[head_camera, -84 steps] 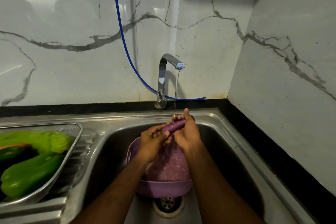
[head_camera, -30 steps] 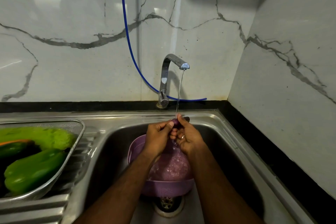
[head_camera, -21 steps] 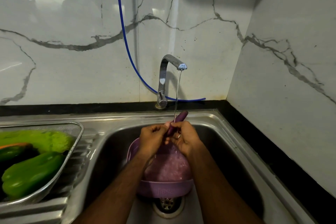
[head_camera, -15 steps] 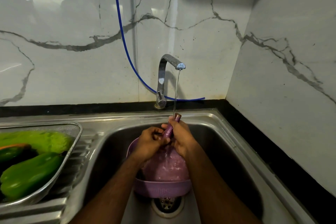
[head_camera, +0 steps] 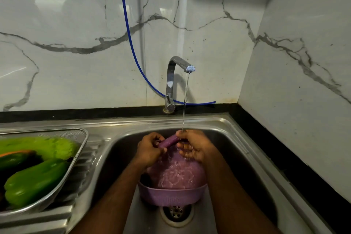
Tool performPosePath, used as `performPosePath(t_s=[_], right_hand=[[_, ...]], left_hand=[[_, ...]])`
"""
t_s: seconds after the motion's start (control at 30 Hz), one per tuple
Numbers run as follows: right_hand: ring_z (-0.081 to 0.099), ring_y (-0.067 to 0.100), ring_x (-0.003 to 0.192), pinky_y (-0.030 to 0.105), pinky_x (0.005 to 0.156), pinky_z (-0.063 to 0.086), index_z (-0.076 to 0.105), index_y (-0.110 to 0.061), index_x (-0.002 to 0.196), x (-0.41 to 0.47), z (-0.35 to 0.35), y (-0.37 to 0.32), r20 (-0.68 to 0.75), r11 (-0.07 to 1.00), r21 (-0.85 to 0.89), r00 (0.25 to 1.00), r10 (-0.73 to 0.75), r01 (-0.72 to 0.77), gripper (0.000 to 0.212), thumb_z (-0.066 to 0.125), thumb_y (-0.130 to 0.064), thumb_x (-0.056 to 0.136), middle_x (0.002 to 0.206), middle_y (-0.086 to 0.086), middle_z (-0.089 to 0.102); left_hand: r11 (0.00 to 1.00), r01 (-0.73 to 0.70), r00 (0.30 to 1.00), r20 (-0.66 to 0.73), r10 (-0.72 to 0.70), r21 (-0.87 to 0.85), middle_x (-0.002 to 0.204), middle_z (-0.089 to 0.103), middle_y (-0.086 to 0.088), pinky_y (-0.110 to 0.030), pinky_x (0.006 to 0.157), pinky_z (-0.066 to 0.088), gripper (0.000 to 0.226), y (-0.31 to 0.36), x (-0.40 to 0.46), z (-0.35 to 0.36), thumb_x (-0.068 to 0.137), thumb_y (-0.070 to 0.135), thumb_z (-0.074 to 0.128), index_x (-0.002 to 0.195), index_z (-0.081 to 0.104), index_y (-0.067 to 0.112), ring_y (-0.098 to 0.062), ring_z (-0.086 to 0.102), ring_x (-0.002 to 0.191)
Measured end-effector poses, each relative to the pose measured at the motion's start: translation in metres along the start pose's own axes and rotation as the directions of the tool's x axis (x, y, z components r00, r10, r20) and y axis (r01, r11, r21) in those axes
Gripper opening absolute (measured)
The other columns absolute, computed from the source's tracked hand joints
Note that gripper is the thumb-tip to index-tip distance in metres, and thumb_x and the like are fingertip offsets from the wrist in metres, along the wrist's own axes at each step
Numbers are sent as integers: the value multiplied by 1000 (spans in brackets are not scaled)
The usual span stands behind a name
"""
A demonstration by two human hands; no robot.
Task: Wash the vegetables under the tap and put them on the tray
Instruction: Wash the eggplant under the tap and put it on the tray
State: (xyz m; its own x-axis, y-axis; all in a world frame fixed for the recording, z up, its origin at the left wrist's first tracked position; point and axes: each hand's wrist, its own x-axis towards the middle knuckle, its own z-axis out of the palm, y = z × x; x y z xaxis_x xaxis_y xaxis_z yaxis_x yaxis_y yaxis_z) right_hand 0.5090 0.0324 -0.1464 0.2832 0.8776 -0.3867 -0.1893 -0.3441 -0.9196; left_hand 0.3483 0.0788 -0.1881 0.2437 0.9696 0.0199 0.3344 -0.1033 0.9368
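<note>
Head view, looking down into a steel sink (head_camera: 237,133). Gripping a slim purple vegetable (head_camera: 168,141) at both ends: left hand (head_camera: 150,150) curled round the lower end at 9 o'clock of it, right hand (head_camera: 193,145) pinching the upper end at 3 o'clock. Holding it tilted, just under the thin stream of water (head_camera: 185,100) falling from the chrome tap (head_camera: 171,80) at 12 o'clock. Hovering above a purple plastic colander (head_camera: 171,194) sitting in the sink basin, with water splashing inside it, and the drain (head_camera: 176,212) showing at 6 o'clock of the colander. Resting at 9 o'clock on the draining board: a metal mesh tray (head_camera: 82,139) carrying green peppers (head_camera: 35,180) (plus something orange and something dark, too blurred to name). Running down the marbled wall behind the tap: a blue hose (head_camera: 131,43), ending along the black counter (head_camera: 284,138) edge at 1 o'clock.
</note>
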Motion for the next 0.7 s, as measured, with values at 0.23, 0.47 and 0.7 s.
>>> performPosePath(t_s=[0.23,0.47,0.7], right_hand=[[66,17,64,27,57,62,67,-8,112,7,-7,-1,-71,993,118,997,25,-17,13,59,-14,103,91,14,71],[70,18,59,25,49,57,64,-7,119,12,-11,1,-148,970,240,987,59,-22,19,59,-15,102,98,19,71],[73,28,87,27,61,60,65,-10,107,8,-14,-1,-151,960,270,988,-36,76,9,65,-10,97,108,20,71]], left_hand=[[979,-99,993,-77,87,-180,103,72,-3,-34,83,60,29,17,-5,0,83,4,75,108,70,17,-18,70,94],[958,-191,978,-126,167,-214,102,73,2,-34,90,58,25,29,-9,7,89,12,70,113,71,17,-11,68,97],[971,-139,986,-122,117,-196,102,73,3,-38,91,58,30,20,-4,11,86,3,71,113,71,16,-13,69,97]])
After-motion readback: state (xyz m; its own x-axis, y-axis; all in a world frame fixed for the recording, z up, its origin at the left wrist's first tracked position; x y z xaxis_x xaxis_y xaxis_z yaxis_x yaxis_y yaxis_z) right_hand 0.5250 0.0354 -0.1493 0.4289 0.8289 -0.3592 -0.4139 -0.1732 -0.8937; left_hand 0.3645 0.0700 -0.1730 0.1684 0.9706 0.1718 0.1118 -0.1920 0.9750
